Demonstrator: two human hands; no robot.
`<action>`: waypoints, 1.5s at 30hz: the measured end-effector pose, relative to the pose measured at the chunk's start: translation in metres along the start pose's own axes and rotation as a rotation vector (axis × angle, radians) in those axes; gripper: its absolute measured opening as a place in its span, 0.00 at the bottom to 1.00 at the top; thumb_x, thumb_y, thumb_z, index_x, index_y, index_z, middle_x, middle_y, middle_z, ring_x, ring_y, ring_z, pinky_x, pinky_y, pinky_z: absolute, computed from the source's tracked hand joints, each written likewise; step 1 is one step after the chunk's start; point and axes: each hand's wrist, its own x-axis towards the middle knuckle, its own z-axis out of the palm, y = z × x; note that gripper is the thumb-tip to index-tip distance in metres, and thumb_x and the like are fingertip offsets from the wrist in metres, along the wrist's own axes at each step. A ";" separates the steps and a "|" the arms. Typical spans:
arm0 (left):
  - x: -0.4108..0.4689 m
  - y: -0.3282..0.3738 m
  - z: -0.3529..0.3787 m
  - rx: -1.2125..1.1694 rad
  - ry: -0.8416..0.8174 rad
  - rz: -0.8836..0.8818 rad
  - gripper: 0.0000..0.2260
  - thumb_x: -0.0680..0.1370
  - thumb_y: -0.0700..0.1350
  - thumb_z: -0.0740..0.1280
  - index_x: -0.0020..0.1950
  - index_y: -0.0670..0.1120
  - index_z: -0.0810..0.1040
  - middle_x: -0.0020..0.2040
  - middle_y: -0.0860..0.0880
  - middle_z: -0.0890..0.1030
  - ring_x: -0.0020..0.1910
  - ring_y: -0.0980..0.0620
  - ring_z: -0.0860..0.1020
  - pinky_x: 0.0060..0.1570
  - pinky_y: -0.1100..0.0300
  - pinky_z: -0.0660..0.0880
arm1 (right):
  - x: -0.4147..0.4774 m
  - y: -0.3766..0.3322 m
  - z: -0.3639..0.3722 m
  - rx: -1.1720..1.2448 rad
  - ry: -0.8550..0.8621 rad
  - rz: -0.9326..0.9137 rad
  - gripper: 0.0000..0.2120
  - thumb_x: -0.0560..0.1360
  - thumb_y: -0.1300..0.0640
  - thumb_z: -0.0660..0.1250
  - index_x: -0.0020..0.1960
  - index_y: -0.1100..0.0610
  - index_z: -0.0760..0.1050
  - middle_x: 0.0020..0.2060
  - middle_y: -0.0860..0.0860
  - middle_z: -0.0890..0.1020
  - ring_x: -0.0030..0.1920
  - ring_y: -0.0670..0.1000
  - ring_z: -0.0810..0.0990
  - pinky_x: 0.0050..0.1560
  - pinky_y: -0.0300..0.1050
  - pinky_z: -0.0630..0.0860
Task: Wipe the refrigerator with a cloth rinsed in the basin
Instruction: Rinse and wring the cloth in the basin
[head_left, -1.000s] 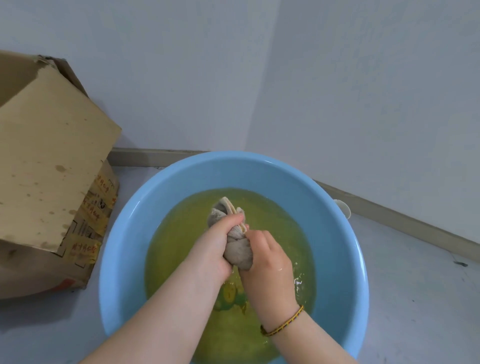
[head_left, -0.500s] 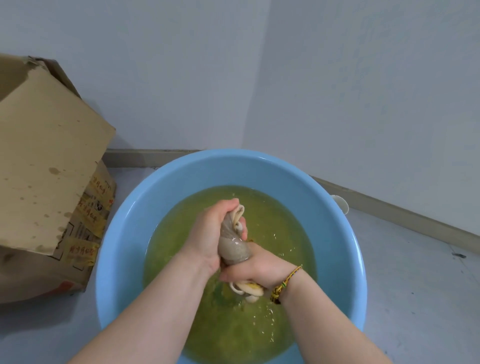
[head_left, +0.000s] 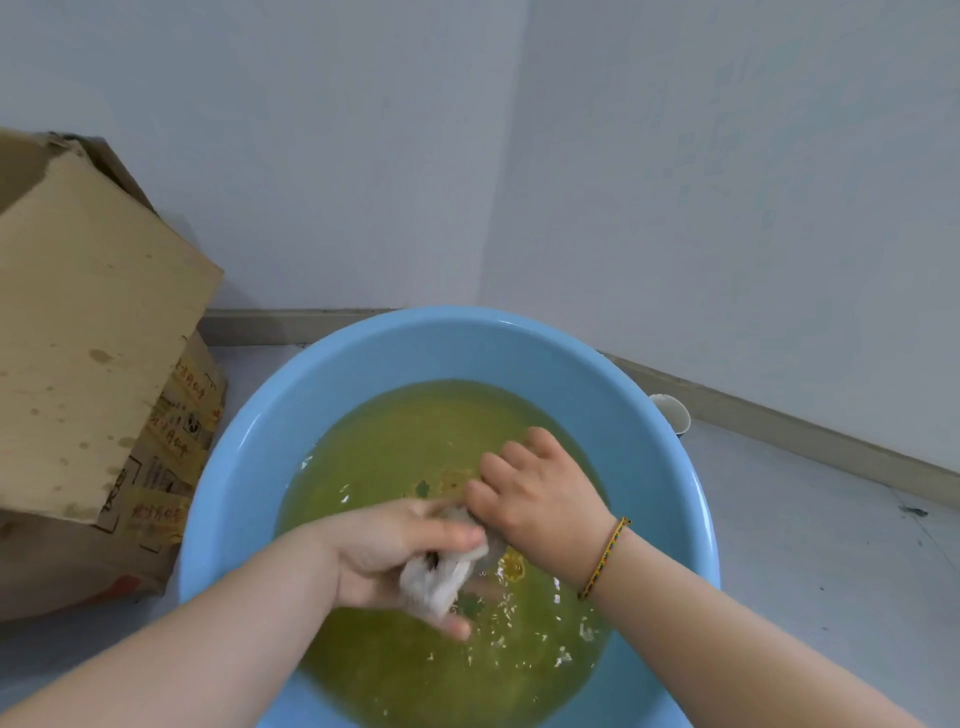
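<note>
A round light-blue basin (head_left: 322, 395) stands on the floor in a corner, filled with yellow-green water. Over the water both my hands hold a wet grey-white cloth (head_left: 441, 577), twisted into a roll. My left hand (head_left: 384, 551) grips the cloth's near end, thumb on top and fingers curled under it. My right hand (head_left: 535, 488), with a beaded bracelet at the wrist, grips the far end. Drops and ripples show on the water below. The refrigerator is not in view.
A stained open cardboard box (head_left: 88, 364) stands close to the basin's left side. A small white cup (head_left: 672, 413) lies behind the basin's right rim, by the skirting. Grey walls meet in a corner behind. Bare grey floor lies to the right.
The cloth stood upright between my hands before; now it lies lower and slanted over the water. My right hand has moved up and right, my left hand down, twisting the cloth.
</note>
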 end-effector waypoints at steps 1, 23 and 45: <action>0.000 0.001 0.001 0.161 -0.009 -0.053 0.20 0.62 0.40 0.76 0.51 0.43 0.75 0.42 0.47 0.81 0.39 0.50 0.82 0.33 0.54 0.80 | -0.002 -0.003 0.006 -0.021 0.076 -0.029 0.15 0.68 0.67 0.54 0.29 0.53 0.71 0.24 0.48 0.71 0.25 0.51 0.71 0.41 0.47 0.65; 0.029 0.044 0.014 2.115 0.541 0.916 0.08 0.61 0.41 0.64 0.38 0.46 0.70 0.26 0.50 0.74 0.19 0.49 0.72 0.26 0.71 0.45 | -0.014 -0.032 0.002 1.343 -0.077 1.270 0.08 0.53 0.61 0.63 0.26 0.56 0.64 0.14 0.44 0.65 0.21 0.46 0.61 0.20 0.35 0.58; 0.002 0.046 0.018 0.283 0.506 0.510 0.38 0.67 0.42 0.72 0.72 0.53 0.57 0.57 0.55 0.73 0.51 0.59 0.76 0.47 0.68 0.75 | -0.015 -0.020 0.005 1.294 0.122 1.238 0.16 0.66 0.67 0.71 0.37 0.48 0.71 0.27 0.46 0.76 0.28 0.39 0.73 0.27 0.31 0.68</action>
